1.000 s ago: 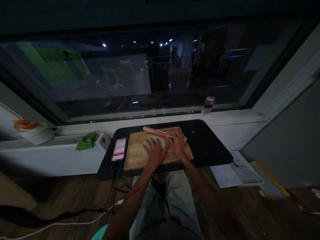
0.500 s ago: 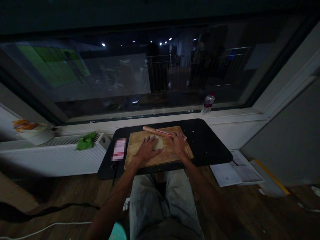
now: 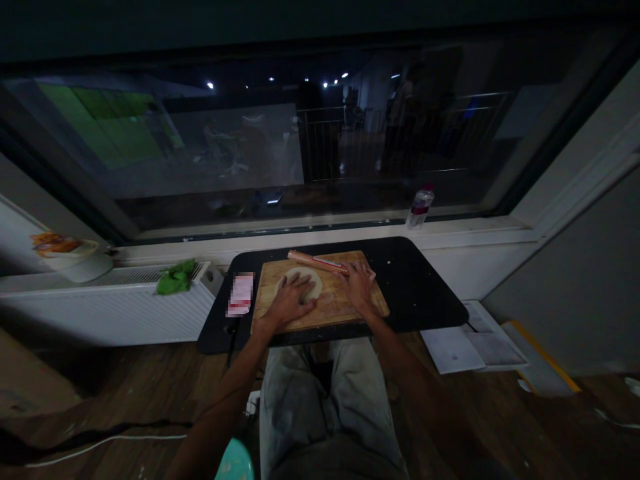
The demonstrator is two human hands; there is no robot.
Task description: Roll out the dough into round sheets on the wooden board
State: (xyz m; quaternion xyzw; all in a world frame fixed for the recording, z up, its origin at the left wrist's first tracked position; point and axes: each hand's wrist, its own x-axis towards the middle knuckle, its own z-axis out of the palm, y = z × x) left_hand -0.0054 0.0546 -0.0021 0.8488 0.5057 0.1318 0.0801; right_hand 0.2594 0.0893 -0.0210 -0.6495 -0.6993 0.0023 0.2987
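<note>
A pale round of rolled-out dough lies flat on the left half of the wooden cutting board. My left hand rests on it, palm down with the fingers spread, covering its middle and near side. Across the far right part of the board lies a wooden rolling pin at a slant, with a label strip along it. My right hand is wrapped over the right part of the pin, hiding some of it.
The board stands on a black table. A blurred pinkish item lies left of the board. On the windowsill is a water bottle. A green cloth and a white bowl sit on the radiator.
My left hand and the dough round have shifted left on the board, and more of the dough shows. My right hand stays on the rolling pin.
</note>
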